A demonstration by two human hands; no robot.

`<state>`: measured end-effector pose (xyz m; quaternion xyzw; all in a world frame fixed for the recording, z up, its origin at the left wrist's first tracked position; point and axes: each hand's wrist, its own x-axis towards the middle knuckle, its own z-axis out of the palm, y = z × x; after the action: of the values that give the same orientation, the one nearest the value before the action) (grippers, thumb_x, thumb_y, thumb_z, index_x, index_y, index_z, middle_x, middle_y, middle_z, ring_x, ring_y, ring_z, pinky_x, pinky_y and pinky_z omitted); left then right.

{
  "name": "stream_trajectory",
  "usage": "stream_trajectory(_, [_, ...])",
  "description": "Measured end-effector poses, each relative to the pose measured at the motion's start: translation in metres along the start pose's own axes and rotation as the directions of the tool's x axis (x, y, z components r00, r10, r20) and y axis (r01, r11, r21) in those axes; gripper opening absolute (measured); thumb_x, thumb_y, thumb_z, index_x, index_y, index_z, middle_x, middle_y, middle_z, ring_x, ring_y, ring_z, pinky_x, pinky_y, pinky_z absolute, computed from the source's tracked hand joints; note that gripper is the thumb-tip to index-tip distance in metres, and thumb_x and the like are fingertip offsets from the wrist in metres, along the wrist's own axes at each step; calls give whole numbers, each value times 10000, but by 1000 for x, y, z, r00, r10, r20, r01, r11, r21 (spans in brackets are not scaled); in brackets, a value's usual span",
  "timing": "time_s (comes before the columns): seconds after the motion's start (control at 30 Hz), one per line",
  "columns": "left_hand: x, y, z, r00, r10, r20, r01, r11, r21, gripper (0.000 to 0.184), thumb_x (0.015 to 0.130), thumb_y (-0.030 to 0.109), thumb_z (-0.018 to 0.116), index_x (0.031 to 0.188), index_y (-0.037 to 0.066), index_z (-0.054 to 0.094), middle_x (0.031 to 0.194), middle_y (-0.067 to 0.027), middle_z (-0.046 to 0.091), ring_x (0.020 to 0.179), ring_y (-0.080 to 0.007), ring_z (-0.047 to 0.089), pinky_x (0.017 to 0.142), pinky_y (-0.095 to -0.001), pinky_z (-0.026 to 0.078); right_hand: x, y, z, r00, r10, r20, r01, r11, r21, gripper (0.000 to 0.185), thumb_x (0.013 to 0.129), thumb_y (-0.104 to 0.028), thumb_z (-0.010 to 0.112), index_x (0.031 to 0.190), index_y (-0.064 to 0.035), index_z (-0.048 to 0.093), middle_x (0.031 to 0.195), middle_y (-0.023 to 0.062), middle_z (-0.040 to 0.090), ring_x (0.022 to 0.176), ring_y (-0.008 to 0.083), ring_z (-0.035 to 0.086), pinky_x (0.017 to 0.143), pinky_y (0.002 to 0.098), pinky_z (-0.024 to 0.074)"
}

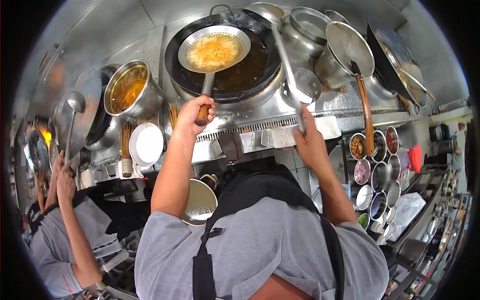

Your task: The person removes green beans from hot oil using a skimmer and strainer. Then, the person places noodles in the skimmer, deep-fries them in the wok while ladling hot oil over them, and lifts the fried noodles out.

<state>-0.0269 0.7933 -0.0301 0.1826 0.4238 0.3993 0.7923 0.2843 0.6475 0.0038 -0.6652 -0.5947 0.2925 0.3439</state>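
Observation:
My left hand [198, 116] is closed round the wooden handle of a perforated skimmer [241, 56]. The skimmer sits over a black wok [173, 70] of dark oil, with golden, foamy fried food [214, 52] in its bowl. In my right hand [309, 135] is the long metal handle of a ladle [286, 60], slightly smeared by motion. The ladle's bowl is up at the wok's far right edge, apart from the skimmer.
Left of the wok stands a metal pot [154, 95] of orange oil, above a white bowl [146, 144]. Another strainer [351, 47] rests across a pot at right. Several ingredient tins [362, 171] stand lower right. At far left, a co-worker's hands [65, 185] hold a ladle.

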Motion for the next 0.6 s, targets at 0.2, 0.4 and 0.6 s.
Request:
stream_trajectory(0.2, [0,8,2,997,-46,-55,48,998,36,100,832,78,608,896,58,534,713,-79,575,538,-142,530,423,-233,446,-71,77,-51,948,306,-82,-314,873,-373,715,850,-73,585,1482,-142,256,1075,279,629,902,467,621,776,524,491])
stream_trajectory(0.4, [0,11,4,992,-90,-86,95,994,57,88,842,93,605,880,51,537,700,-68,566,537,-138,529,428,-236,445,-81,141,-54,974,203,-101,-223,769,-599,639,833,-134,643,1417,-120,385,1028,205,616,894,414,600,763,486,473])
stream_trajectory(0.6, [1,13,2,994,-103,-33,105,993,59,114,842,115,598,865,31,524,729,-75,570,550,-139,523,430,-234,439,-69,127,20,991,133,15,-133,987,94,300,891,-261,638,1070,-26,586,877,145,632,820,328,594,753,425,468])
